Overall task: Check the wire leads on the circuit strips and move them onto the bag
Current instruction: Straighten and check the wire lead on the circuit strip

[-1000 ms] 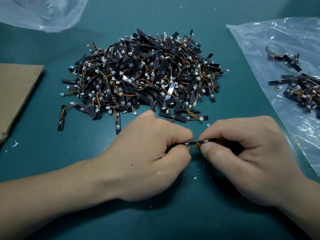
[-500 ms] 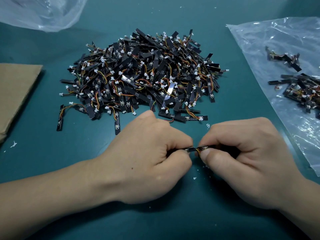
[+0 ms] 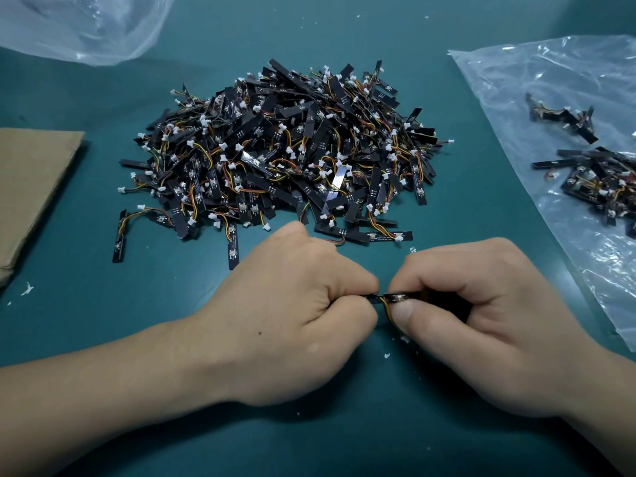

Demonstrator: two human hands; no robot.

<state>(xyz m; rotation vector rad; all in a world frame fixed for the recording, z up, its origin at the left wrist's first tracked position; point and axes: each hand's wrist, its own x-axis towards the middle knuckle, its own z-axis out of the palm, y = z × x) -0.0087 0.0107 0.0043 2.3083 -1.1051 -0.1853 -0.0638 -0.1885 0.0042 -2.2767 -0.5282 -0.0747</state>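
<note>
1. Black circuit strip (image 3: pixel 392 298), orange and yellow wires at its middle, held just above the desk (image 3: pixel 309 442); white print too small to read.
2. Pinched at either end by left hand (image 3: pixel 296 325) and right hand (image 3: pixel 481 321), fingers curled tight.
3. Behind, a heap of strips (image 3: pixel 282 156).
4. Far right, clear bag (image 3: pixel 516 80) bearing a few sorted strips (image 3: pixel 599 180).

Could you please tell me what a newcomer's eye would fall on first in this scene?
The big tangled pile of circuit strips in the middle draws the eye first. Just in front of it, the left hand and right hand pinch a single strip between them. On the right, a clear bag carries a few more strips.
</note>
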